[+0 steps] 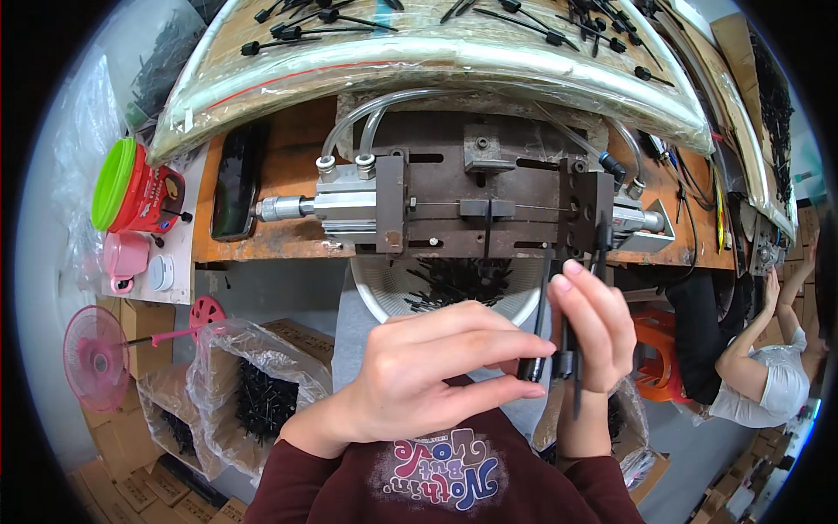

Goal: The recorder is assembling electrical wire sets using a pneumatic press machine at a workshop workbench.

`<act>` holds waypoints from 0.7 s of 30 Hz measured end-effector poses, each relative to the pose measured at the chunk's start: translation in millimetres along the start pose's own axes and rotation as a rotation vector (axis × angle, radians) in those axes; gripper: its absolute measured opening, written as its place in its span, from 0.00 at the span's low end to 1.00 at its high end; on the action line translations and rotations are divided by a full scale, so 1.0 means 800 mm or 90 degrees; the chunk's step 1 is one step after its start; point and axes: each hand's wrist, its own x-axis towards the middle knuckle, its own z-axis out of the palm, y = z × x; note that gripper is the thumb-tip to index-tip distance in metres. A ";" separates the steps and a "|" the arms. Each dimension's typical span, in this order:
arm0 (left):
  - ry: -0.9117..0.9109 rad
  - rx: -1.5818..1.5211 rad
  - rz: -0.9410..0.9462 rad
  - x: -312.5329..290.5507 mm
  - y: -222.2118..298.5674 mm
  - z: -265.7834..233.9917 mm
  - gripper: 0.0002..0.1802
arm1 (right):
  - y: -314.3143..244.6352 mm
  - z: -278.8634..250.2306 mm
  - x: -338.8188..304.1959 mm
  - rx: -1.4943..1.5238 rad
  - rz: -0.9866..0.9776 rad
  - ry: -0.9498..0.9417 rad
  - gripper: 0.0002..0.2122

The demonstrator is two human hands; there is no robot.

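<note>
My left hand point(419, 371) pinches the thick end of a thin black plastic stick point(542, 301) between thumb and fingers, its slender shaft pointing up. Close beside it, the curled fingers of my right hand point(595, 327) hold more black sticks point(601, 240), one reaching above the fingertips; the palm side is partly hidden. Both hands are in front of a dark metal fixture point(436, 179) on the bench. At the fixture's middle, another black stick point(487, 234) hangs down from a small grey block point(499, 208). Silver cylinders point(347, 205) flank the fixture.
A white basket point(371, 301) of black sticks sits under the bench edge. Above the fixture, a plastic-wrapped board point(471, 61) carries loose sticks. A phone point(236, 183), red bucket point(153, 192) and pink cup point(127, 255) stand left. Another person point(764, 375) works at right.
</note>
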 end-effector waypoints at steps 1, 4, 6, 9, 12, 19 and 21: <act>0.020 0.059 0.018 -0.002 -0.002 -0.001 0.19 | 0.006 0.000 -0.001 0.001 -0.010 0.008 0.16; 0.068 0.270 0.063 -0.006 -0.021 0.001 0.20 | 0.002 -0.002 -0.003 0.034 0.151 0.046 0.12; 0.066 0.408 0.100 -0.003 -0.045 0.004 0.19 | -0.002 -0.006 -0.007 0.111 0.279 0.050 0.10; 0.033 0.530 0.130 0.001 -0.071 0.005 0.15 | -0.015 -0.013 0.004 0.313 0.430 0.066 0.10; 0.018 0.581 0.107 0.006 -0.077 0.011 0.14 | -0.021 -0.025 0.012 0.455 0.564 0.035 0.08; 0.014 0.574 0.082 0.011 -0.079 0.012 0.14 | -0.019 -0.034 0.011 0.566 0.725 -0.030 0.05; 0.009 0.543 0.066 0.013 -0.074 0.008 0.14 | -0.017 -0.033 0.010 0.565 0.749 -0.042 0.04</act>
